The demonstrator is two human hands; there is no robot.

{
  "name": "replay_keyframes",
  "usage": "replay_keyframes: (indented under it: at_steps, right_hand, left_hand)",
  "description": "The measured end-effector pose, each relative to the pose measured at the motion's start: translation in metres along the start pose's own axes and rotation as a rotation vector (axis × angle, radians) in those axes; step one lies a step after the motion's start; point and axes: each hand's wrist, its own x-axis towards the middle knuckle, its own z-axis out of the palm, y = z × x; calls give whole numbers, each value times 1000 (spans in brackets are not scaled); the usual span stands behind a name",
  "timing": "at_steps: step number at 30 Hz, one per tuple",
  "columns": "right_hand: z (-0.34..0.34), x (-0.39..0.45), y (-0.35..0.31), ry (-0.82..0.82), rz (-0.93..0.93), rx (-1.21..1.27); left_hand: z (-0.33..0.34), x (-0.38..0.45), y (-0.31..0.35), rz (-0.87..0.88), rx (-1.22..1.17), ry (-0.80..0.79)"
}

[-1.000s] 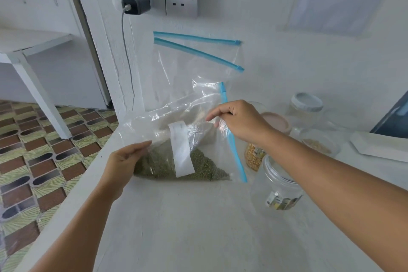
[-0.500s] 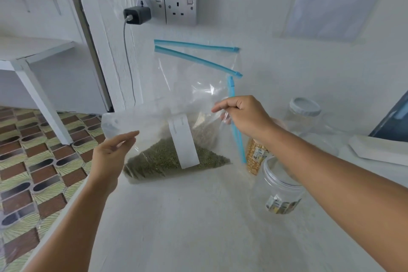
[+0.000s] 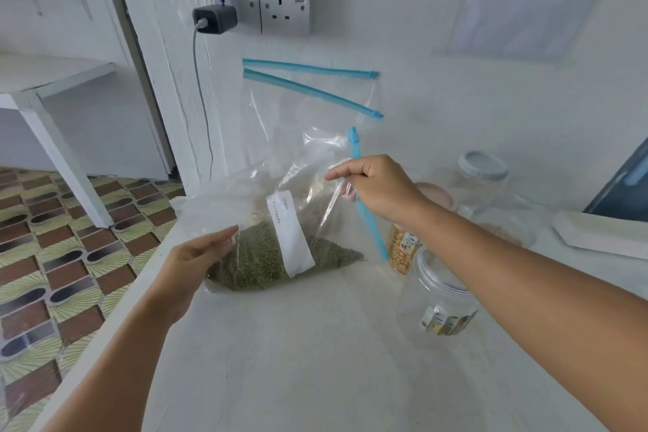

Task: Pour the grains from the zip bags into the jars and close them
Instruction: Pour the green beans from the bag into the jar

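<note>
Our right hand (image 3: 382, 191) holds a narrow pinch grip on the zip bag (image 3: 280, 221) near its blue zip strip (image 3: 368, 214). Our left hand (image 3: 196, 259) lies with straight fingers against the bag's left edge. The bag rests on the white surface (image 3: 315, 344), green grains (image 3: 259, 259) pooled at its bottom behind a white label (image 3: 289, 233). An open clear jar (image 3: 438, 295) stands just right of the bag. Behind it stand a jar of yellow kernels (image 3: 403, 249) and a lidded jar (image 3: 482, 175). Two more zip bags (image 3: 308, 95) lean against the wall.
</note>
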Motion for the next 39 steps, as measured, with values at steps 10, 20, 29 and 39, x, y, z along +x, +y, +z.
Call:
replay_keyframes:
  at_steps: [10, 20, 29, 39]
  right_hand:
    - [-15, 1, -26, 92, -54, 36]
    - [-61, -12, -38, 119, -106, 10]
    - [-94, -38, -44, 251, -162, 33]
    - [-117, -46, -67, 292, -214, 210]
  left_hand:
    - [14, 2, 26, 51, -150, 291]
    - [29, 7, 80, 202, -30, 223]
    - [42, 5, 122, 304, 2, 193]
    - [46, -2, 183, 308, 31, 183]
